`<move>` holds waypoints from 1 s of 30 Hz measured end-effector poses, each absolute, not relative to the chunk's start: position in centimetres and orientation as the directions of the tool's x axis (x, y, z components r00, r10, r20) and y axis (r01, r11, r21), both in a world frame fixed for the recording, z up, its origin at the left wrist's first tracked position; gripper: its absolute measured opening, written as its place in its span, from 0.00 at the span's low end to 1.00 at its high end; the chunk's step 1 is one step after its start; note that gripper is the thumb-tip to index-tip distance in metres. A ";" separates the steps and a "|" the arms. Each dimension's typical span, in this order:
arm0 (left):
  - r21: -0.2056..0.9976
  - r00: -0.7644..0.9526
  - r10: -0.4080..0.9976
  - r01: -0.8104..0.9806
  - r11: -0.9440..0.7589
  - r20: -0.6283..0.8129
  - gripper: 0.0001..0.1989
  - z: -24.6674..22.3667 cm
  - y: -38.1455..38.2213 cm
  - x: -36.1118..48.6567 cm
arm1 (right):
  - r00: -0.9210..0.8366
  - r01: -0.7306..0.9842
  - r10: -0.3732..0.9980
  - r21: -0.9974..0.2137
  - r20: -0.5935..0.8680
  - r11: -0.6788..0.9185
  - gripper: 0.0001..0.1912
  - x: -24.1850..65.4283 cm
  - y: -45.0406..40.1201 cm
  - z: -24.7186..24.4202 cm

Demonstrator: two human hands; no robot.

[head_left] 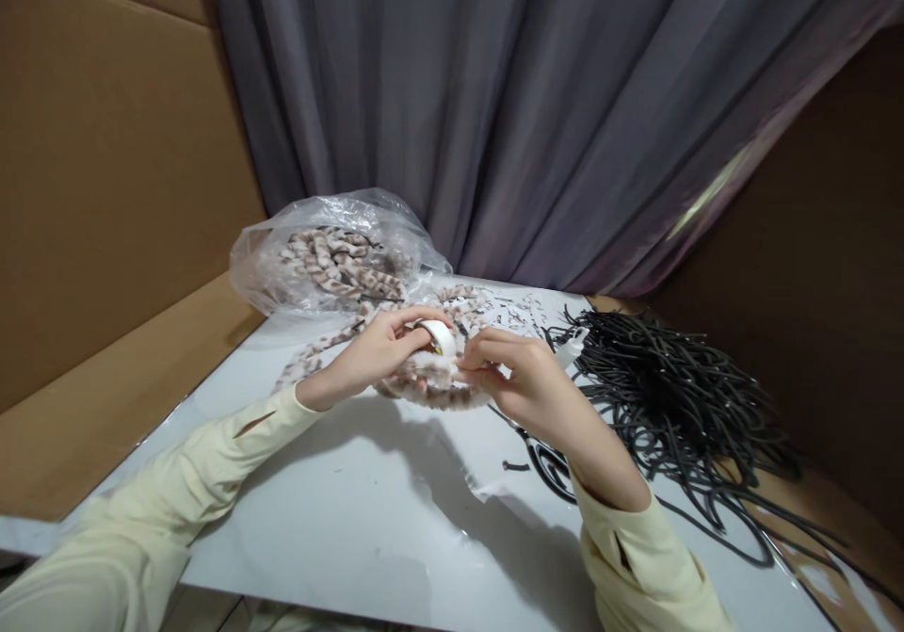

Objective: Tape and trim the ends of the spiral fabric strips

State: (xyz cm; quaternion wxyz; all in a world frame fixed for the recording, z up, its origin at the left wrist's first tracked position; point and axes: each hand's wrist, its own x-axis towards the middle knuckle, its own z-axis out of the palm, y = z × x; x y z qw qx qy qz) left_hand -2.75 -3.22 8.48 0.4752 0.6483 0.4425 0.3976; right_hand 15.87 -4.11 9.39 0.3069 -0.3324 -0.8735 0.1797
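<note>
A fluffy brown-and-white striped plush cord (424, 393) lay in a loose coil at the middle of the white surface (297, 519), just below both hands. Over it, the left hand (385, 345) had its grip closed around a white ring (443, 335), possibly a tape roll, thumb against fingers, seemingly to keep it steady and near the plush. The right hand's (519, 373) grip was pinched on the plush beside the ring, apparently for fine control; the exact contact was partly hidden.

Behind, a clear plastic bag (261, 260) held more striped cords, probably to keep them together. Just beyond the right hand lay a white nozzle bottle (571, 348), likely for easy reach. Farther right, black cords (678, 397) sprawled in a heap, apart from the plush. A grey curtain (395, 76) hung behind.
</note>
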 end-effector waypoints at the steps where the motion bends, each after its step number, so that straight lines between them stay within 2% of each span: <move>1: 0.955 0.284 0.949 0.216 -0.203 0.137 0.11 8.5 -3.2 -2.8 | -0.579 0.477 0.713 -0.545 0.396 0.690 0.08 15.9 -4.0 9.4; 6: 0.892 0.347 0.896 0.253 -0.374 0.277 0.13 8.0 -3.0 -3.2 | -0.552 0.457 0.770 -0.656 0.320 0.600 0.05 15.6 -4.1 9.2; 9: 0.834 0.402 0.854 0.300 -0.463 0.330 0.15 7.8 -2.9 -3.8 | -0.548 0.407 0.783 -0.724 0.295 0.557 0.11 15.5 -4.3 9.0; 12: 0.702 0.450 0.791 0.395 -0.592 0.414 0.17 7.8 -3.1 -4.3 | -0.534 0.422 0.811 -0.757 0.238 0.500 0.14 15.5 -4.1 8.6; 15: 0.570 0.531 0.697 0.415 -0.709 0.481 0.19 8.0 -3.4 -4.6 | -0.563 0.432 0.794 -0.737 0.230 0.520 0.11 15.4 -3.6 8.2; 18: 0.502 0.573 0.630 0.390 -0.772 0.524 0.17 8.1 -3.7 -4.5 | -0.566 0.463 0.788 -0.696 0.243 0.548 0.10 15.1 -3.2 8.0; 24: 0.465 0.430 0.632 0.436 -0.771 0.645 0.15 7.8 -4.2 -4.1 | -0.526 0.456 0.810 -0.718 0.260 0.526 0.08 14.6 -3.3 8.3; 27: 0.446 0.435 0.607 0.420 -0.790 0.665 0.16 7.9 -4.6 -4.0 | -0.503 0.445 0.803 -0.700 0.320 0.558 0.06 14.7 -3.3 8.5; 30: 0.395 0.477 0.532 0.362 -0.844 0.699 0.17 8.4 -5.3 -4.2 | -0.498 0.438 0.752 -0.624 0.431 0.647 0.06 15.1 -3.3 8.8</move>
